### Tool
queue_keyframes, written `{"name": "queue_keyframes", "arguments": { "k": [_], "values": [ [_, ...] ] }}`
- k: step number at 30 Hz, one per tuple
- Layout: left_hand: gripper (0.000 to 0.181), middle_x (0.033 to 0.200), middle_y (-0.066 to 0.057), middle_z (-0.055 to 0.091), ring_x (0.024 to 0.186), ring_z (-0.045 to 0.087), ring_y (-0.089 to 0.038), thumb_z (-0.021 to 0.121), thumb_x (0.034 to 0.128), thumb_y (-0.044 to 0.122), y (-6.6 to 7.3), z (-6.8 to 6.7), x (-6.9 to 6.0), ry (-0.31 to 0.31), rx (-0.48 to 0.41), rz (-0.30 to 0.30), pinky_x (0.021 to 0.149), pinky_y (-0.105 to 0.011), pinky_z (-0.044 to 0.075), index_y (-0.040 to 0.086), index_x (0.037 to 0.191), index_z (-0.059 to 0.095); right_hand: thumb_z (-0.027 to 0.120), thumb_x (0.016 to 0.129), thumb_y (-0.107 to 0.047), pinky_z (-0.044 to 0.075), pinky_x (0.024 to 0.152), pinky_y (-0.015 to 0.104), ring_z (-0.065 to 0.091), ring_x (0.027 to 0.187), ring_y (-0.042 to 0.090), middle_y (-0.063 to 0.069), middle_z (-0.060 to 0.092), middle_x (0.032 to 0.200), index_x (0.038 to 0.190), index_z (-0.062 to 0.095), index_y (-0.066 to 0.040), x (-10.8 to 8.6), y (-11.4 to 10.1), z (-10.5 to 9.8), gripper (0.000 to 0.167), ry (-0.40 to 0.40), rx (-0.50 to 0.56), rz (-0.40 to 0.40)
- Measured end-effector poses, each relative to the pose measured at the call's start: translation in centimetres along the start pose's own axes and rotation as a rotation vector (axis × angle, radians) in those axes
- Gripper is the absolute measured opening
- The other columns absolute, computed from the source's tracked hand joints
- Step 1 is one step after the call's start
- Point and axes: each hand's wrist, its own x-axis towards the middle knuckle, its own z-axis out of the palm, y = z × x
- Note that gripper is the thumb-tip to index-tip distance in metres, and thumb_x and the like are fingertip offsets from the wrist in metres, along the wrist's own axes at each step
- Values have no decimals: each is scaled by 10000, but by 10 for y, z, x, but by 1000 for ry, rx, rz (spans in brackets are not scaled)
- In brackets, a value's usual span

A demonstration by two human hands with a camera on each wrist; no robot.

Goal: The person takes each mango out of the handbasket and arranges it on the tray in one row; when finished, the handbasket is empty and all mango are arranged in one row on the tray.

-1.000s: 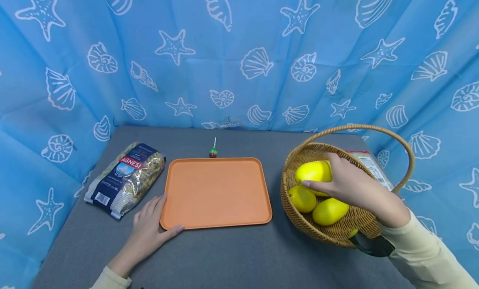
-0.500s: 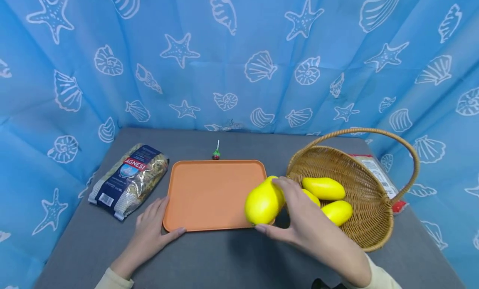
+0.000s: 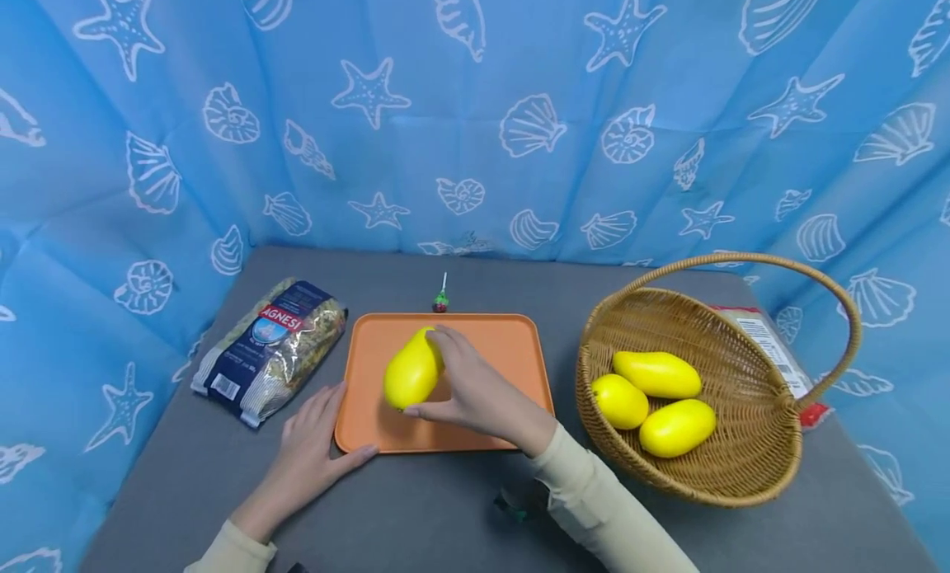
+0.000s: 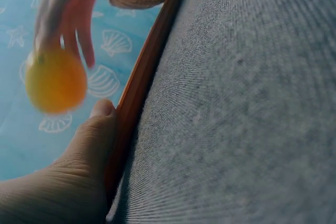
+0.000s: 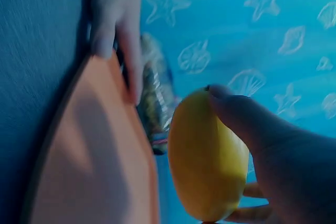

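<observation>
My right hand (image 3: 475,386) grips a yellow mango (image 3: 412,370) over the left half of the orange tray (image 3: 475,441). In the right wrist view the mango (image 5: 207,156) hangs above the tray's surface, with thumb on one side and fingers on the other. My left hand (image 3: 312,449) lies at the tray's near left corner, its fingers along the left side. Its thumb (image 4: 97,129) touches the near edge in the left wrist view. Several other mangoes, among them one at the back (image 3: 656,374), lie in the wicker basket (image 3: 750,408) on the right.
Left of the tray lies a pasta bag (image 3: 275,346). A lollipop (image 3: 441,299) lies behind the tray. Beyond the basket, whose tall handle (image 3: 846,309) arches up, is a partly hidden package (image 3: 768,346). A blue shell-patterned curtain (image 3: 475,144) hangs behind the grey table (image 3: 416,515).
My right hand has lifted a mango out of the basket and carried it left over the tray. The left hand has stayed at the tray's corner. The head view has shifted slightly.
</observation>
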Motion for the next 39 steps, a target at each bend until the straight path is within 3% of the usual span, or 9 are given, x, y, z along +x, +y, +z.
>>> {"name": "queue_keyframes", "arguments": {
  "k": [7,16,22,30,39],
  "values": [
    [1036,1509,-182,323,1376,263,-382,609,772,707,2,1,3,-41,-36,-12,1015,-652,201,74,1511,250,707,817,-495,470,963,288,483,1153,144,85,370,1434,1477,251,-48,47,18,26,919,-114,56,-6],
    [1065,1519,-190,302,1384,244,-386,571,768,745,4,0,2,-78,-38,-41,1029,-657,181,66,1515,233,744,810,-426,408,1049,317,445,1223,158,76,326,1476,1519,138,-94,78,32,43,990,-240,214,24],
    [1057,1518,-182,307,1387,247,-376,575,769,740,3,0,2,-72,-31,-34,1031,-652,193,71,1515,238,720,814,-471,332,1115,395,306,1399,230,95,144,1586,1534,139,-153,87,39,41,978,-292,244,41],
    [1070,1520,-192,299,1390,238,-384,564,759,760,5,-2,2,-87,-32,-57,1044,-648,182,63,1509,253,725,813,-475,409,1046,387,418,1277,200,57,240,1538,1535,175,-200,94,39,38,948,-341,267,70],
    [1073,1524,-194,292,1390,238,-387,563,758,761,2,-4,2,-91,-25,-70,1042,-649,190,69,1513,244,718,827,-455,366,1086,418,333,1370,233,61,115,1584,1542,123,-178,98,37,38,970,-370,249,47]
  ]
}}
